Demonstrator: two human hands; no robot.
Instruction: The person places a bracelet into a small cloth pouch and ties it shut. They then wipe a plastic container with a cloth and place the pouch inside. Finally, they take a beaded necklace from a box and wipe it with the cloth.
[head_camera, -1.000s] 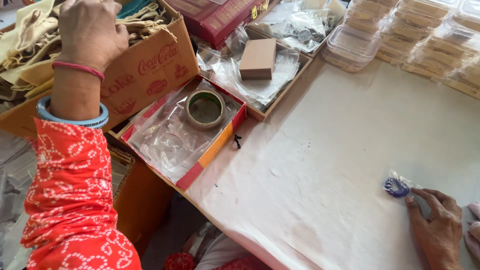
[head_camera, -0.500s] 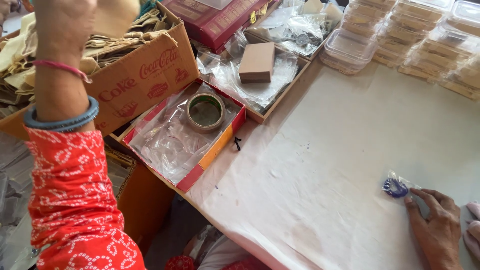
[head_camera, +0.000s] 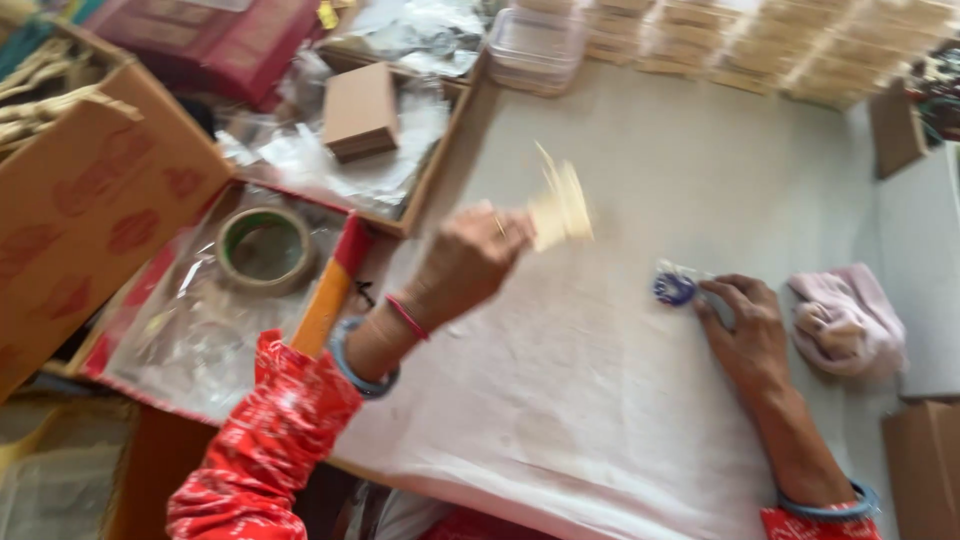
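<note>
My left hand is raised over the white table sheet and grips a small cream cloth pouch, blurred by motion. My right hand rests flat on the sheet, its fingertips touching a small clear packet with a blue item inside. Both wrists wear blue bangles, and the left sleeve is red with white dots.
A big cardboard box of cream cloth pouches stands at the left. Beside it a red tray holds plastic bags and a tape roll. A small brown box lies on plastic bags behind. Clear lidded containers line the back. A pink cloth lies at right.
My left hand has left the cardboard box and swung right over the table with a cream pouch in it. The camera view has shifted right. My right hand stays by the blue packet.
</note>
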